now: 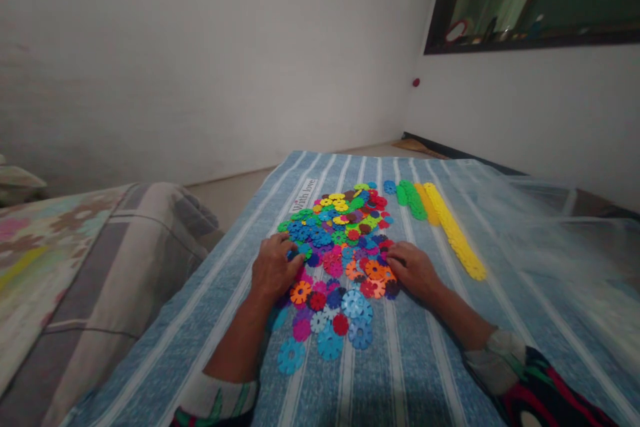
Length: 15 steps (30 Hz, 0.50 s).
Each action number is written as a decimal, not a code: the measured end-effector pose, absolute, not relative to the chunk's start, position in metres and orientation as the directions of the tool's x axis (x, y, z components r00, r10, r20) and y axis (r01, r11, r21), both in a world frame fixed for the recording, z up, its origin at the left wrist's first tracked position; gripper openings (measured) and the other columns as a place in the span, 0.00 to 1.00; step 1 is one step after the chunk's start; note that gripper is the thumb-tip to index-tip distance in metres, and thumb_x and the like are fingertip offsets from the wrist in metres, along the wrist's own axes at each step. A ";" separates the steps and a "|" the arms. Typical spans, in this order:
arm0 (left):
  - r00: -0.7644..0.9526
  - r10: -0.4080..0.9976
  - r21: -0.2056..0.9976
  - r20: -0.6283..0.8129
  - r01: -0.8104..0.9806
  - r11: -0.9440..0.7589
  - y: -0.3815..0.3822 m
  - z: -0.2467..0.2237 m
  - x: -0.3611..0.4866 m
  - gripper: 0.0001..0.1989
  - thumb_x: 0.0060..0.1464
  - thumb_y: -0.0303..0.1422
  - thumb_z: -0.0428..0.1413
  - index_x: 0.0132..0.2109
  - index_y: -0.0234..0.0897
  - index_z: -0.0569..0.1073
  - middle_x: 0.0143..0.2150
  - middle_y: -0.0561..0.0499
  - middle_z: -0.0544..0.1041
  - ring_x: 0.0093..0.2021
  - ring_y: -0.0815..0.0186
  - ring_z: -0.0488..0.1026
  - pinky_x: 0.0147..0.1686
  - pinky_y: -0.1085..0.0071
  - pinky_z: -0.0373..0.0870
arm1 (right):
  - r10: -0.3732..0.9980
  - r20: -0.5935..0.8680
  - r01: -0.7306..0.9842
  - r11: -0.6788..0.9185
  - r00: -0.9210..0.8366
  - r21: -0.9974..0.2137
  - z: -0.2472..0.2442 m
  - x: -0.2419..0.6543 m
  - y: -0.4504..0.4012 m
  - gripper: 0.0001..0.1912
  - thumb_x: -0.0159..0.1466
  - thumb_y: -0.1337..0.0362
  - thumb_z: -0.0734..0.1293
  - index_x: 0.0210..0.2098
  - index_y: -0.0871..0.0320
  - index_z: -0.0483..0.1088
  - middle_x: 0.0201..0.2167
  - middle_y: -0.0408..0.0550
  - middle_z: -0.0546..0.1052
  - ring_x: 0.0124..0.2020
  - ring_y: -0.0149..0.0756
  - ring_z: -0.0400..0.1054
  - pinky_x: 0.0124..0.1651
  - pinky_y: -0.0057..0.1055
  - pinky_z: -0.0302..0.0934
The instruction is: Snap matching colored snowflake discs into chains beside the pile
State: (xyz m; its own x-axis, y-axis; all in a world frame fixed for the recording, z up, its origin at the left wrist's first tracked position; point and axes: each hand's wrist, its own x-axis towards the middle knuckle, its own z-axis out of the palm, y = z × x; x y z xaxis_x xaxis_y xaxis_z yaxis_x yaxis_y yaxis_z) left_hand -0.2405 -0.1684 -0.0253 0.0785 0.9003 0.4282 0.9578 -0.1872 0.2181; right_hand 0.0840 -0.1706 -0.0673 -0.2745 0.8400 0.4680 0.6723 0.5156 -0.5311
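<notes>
A wide pile of colourful notched plastic discs [333,263] lies on the striped blue cloth [420,353]. My left hand [275,267] rests on the pile's left edge, its fingers curled over blue and green discs; whether it grips one is hidden. At the right edge, beside orange and red discs, is my right hand [413,267], fingertips pressed together at the discs, what they hold too small to make out. To the right of the pile, discs lie in overlapping rows: a long yellow row [457,237], a shorter orange row [428,205] and green ones [413,200]. A blue disc group [390,187] lies beside them.
Clear plastic containers [575,227] stand at the right side of the cloth. On the left is a bed or seat with a grey checked cover [145,233] and a floral cloth [45,240]. A white wall rises behind, with a dark-framed window [530,0] at upper right.
</notes>
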 end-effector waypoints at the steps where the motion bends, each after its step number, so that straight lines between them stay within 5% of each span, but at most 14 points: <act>1: 0.103 0.901 0.205 0.422 0.957 -0.205 -0.169 -0.025 -0.239 0.09 0.49 0.38 0.58 0.32 0.38 0.78 0.51 0.41 0.77 0.54 0.51 0.72 0.54 0.57 0.69 | 0.841 0.466 0.676 0.514 -0.276 -0.528 -0.067 0.084 -0.170 0.09 0.62 0.69 0.63 0.30 0.55 0.75 0.34 0.49 0.78 0.39 0.38 0.70 0.44 0.34 0.64; 9: 0.132 0.922 0.063 0.363 0.984 -0.165 -0.169 -0.027 -0.236 0.15 0.51 0.43 0.58 0.35 0.36 0.80 0.53 0.37 0.75 0.54 0.47 0.71 0.55 0.55 0.69 | 0.841 0.469 0.692 0.508 -0.269 -0.513 -0.068 0.082 -0.169 0.09 0.62 0.70 0.64 0.31 0.55 0.76 0.34 0.48 0.77 0.39 0.37 0.70 0.43 0.33 0.64; 15: 0.131 0.923 0.094 0.361 0.980 -0.175 -0.170 -0.026 -0.234 0.14 0.52 0.42 0.56 0.32 0.37 0.80 0.50 0.39 0.77 0.51 0.49 0.73 0.53 0.57 0.70 | 0.835 0.473 0.699 0.517 -0.282 -0.495 -0.067 0.082 -0.170 0.10 0.63 0.70 0.63 0.31 0.55 0.75 0.32 0.47 0.76 0.38 0.37 0.69 0.42 0.33 0.63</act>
